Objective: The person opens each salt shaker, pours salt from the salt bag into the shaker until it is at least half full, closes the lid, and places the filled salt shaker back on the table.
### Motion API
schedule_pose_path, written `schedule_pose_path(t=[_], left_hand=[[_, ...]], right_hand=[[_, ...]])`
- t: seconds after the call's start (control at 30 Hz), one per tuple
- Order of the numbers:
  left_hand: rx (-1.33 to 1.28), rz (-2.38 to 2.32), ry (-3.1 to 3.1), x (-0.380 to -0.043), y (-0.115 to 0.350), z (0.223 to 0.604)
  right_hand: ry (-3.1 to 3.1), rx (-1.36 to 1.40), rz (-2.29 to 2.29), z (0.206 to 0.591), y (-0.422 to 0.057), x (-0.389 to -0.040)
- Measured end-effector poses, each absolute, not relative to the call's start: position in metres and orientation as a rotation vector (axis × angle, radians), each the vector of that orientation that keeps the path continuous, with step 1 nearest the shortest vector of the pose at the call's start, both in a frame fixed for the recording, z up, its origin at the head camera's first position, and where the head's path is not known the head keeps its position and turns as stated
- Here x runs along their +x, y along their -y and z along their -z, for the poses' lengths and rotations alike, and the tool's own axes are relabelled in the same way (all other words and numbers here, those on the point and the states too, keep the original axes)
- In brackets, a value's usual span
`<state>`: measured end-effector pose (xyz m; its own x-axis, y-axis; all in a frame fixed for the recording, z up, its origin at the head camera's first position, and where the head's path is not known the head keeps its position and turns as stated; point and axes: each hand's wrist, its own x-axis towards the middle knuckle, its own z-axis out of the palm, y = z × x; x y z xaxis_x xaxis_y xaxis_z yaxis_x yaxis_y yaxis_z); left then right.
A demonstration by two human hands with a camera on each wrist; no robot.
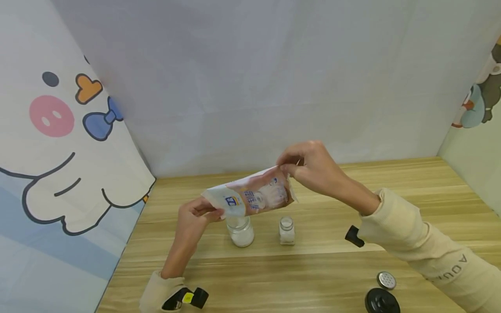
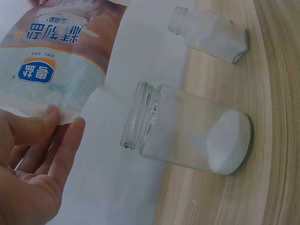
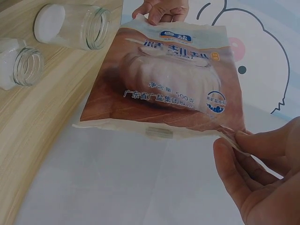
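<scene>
A printed salt bag (image 1: 258, 193) is held tilted above the table, its right end higher. My left hand (image 1: 197, 217) pinches its lower end by the edge, while my right hand (image 1: 313, 167) pinches a top corner between thumb and fingers. Beneath the bag's lower end stands an upright glass jar (image 2: 183, 126), with white salt heaped at its bottom. In the left wrist view a faint white streak runs from the bag's corner toward the jar's mouth. To the right of the jar is a smaller glass bottle (image 1: 287, 231), uncapped, with white salt inside.
A perforated metal shaker cap (image 1: 386, 280) and a round black lid (image 1: 382, 301) lie on the wooden table (image 1: 274, 278) at the front right. A pale cloth wall (image 1: 274, 87) rises behind the table, and a cartoon-printed sheet (image 1: 58, 174) hangs on the left.
</scene>
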<state>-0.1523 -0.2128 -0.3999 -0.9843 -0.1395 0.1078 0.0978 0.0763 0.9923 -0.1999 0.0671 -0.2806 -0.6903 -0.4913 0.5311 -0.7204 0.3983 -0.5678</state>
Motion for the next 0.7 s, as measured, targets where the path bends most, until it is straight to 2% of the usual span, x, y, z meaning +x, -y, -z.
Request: schedule_pose_path(t=[0.7], left_hand=[[0.025, 2.026, 2.153, -0.1523, 0.2111, 0.4003]], right_hand=[[2.379, 1.068, -1.181, 0.2804, -0.0682, -0.2005]])
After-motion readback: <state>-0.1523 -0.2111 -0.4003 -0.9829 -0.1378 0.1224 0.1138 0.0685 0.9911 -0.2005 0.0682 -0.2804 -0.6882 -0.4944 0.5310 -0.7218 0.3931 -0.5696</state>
